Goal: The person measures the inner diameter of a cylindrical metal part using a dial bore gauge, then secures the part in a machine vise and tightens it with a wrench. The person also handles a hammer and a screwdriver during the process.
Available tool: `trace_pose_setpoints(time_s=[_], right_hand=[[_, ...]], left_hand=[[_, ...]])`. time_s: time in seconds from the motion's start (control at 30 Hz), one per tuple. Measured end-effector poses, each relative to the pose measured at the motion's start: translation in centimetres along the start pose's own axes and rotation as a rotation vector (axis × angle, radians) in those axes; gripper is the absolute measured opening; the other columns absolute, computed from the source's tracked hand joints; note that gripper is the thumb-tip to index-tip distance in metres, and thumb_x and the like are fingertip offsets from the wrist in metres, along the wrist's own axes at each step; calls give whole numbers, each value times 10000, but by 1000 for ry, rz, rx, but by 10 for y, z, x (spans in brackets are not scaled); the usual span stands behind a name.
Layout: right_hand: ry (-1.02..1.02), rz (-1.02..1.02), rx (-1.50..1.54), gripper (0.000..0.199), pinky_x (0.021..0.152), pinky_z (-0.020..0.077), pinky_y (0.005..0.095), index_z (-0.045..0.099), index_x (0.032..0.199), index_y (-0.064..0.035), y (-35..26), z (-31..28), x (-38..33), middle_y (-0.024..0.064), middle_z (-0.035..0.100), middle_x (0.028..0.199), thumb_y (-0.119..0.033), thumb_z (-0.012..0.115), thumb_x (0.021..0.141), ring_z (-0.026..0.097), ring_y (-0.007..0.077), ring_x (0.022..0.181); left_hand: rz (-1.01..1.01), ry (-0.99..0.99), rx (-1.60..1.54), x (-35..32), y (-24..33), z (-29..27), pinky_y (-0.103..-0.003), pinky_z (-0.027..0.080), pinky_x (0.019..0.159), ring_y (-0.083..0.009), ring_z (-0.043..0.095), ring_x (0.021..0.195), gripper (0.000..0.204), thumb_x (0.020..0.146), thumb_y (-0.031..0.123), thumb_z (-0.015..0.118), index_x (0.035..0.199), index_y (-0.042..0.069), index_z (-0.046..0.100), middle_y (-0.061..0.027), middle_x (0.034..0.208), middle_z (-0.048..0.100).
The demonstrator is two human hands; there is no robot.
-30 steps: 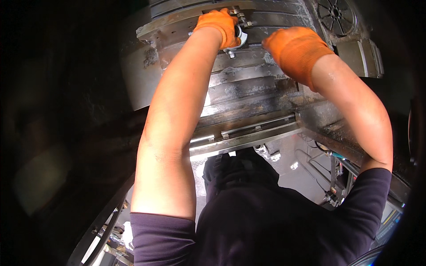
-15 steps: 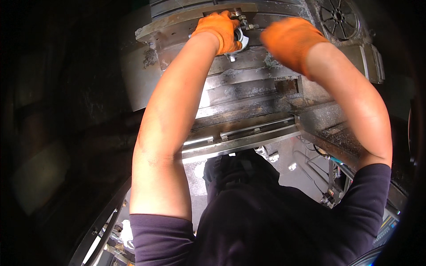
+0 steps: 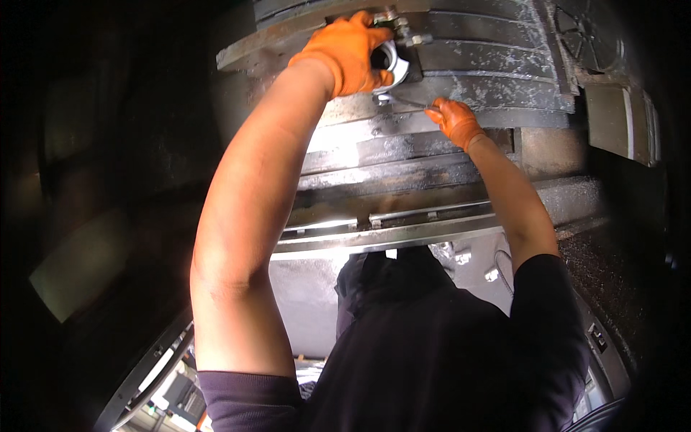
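Both my hands wear orange gloves. My left hand (image 3: 349,56) is curled round the left side of a shiny, ring-shaped metal part (image 3: 401,69) on the machine bed, thumb at its lower edge. My right hand (image 3: 455,122), lower and to the right, is closed on the end of a slim wrench (image 3: 414,103). The wrench points left toward a small bolt (image 3: 383,98) just under the ring; how its tip sits on the bolt is too small to tell. Bolt-and-nut fittings (image 3: 407,32) stick out above the ring, beside my left fingertips.
A slotted metal machine bed (image 3: 489,54), strewn with metal chips, runs right of the ring. A spoked round part (image 3: 579,39) stands at the upper right, above a block-shaped housing (image 3: 619,122). A long metal edge (image 3: 389,236) crosses between the machine and my body.
My right hand has come down toward the bolt under the ring, and the wrench now shows in it. The left hand stays on the ring-shaped part. The view has shifted slightly.
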State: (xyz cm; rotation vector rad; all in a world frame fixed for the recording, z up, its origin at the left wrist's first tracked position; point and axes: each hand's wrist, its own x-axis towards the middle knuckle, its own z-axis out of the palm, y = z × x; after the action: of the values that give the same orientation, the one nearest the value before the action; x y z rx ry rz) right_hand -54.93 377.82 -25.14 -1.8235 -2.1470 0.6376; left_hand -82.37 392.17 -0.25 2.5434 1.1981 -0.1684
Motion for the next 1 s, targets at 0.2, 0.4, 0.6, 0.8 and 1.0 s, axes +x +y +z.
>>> trace_pose_setpoints(time_s=[0.2, 0.4, 0.6, 0.8, 1.0], right_hand=[[-155, 3, -201, 349, 918, 534, 475, 685, 1212, -87, 14, -144, -29, 182, 718, 1130, -361, 620, 1008, 669, 396, 1072], [-522, -31, -717, 251, 888, 548, 487, 673, 1196, -98, -151, -289, -2, 161, 732, 1046, -263, 576, 1034, 691, 380, 1002], [-903, -14, -1090, 373, 872, 584, 419, 675, 1147, -48, -266, -292, 38, 159, 747, 1072, -132, 801, 806, 719, 352, 1037], [-731, 44, -994, 336, 862, 600, 409, 802, 1056, -92, -320, -268, 62, 125, 772, 1091, -103, 840, 722, 744, 297, 1038], [-982, 496, -889, 405, 973, 550, 445, 735, 1239, -151, -314, -184, 144, 96, 722, 1251, -263, 750, 851, 686, 277, 1172]], left_hand=[[3, 27, 88, 0, 9, -2, -483, 449, 1116, -355, 512, 1336, 644, 855, 455, 707, 1445, 235, 567, -130, 1477, 482], [7, 39, 138, -1, 7, -1, -483, 460, 1101, -352, 527, 1325, 644, 849, 476, 703, 1435, 239, 579, -130, 1485, 488], [-29, 26, 48, 0, 1, 0, -483, 471, 1087, -355, 537, 1313, 641, 812, 497, 735, 1386, 233, 628, -130, 1482, 493], [-63, 26, -15, -4, -1, 3, -481, 454, 1121, -341, 502, 1361, 667, 813, 491, 738, 1424, 263, 593, -102, 1521, 465], [-296, -102, -256, -3, 21, -27, -475, 442, 1158, -325, 465, 1412, 722, 817, 519, 748, 1480, 315, 551, -59, 1548, 442]])
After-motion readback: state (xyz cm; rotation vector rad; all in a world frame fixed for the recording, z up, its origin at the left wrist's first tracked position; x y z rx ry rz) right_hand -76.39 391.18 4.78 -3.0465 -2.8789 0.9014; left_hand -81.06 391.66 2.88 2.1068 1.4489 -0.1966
